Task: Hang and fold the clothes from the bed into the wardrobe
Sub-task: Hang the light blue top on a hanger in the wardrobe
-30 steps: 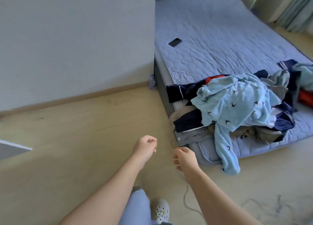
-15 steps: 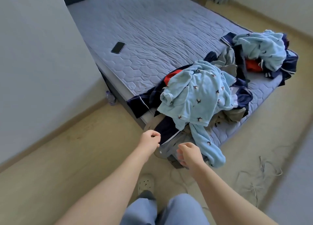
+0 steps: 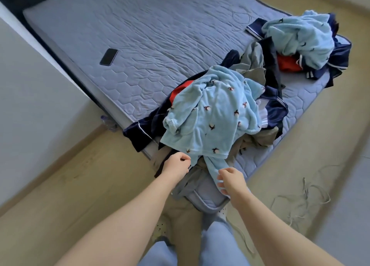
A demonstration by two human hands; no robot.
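Barely begun: clothes [image 3: 216, 115] lie heaped on the bed [image 3: 160, 35]. Right grip [image 3: 230, 181] grasps the blue pyjama sleeve [image 3: 212, 165]; left grip [image 3: 176, 163] clenched nearby, seemingly empty.

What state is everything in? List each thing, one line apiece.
light blue top: crumpled on other clothes, one sleeve hanging over the mattress edge.
navy garment: draped over the mattress edge.
far heap of clothes: bunched at the mattress corner.
phone: lying flat on the mattress, screen dark.
left hand: fingers curled at the top's hem; grip unclear.
right hand: holds the hanging sleeve.
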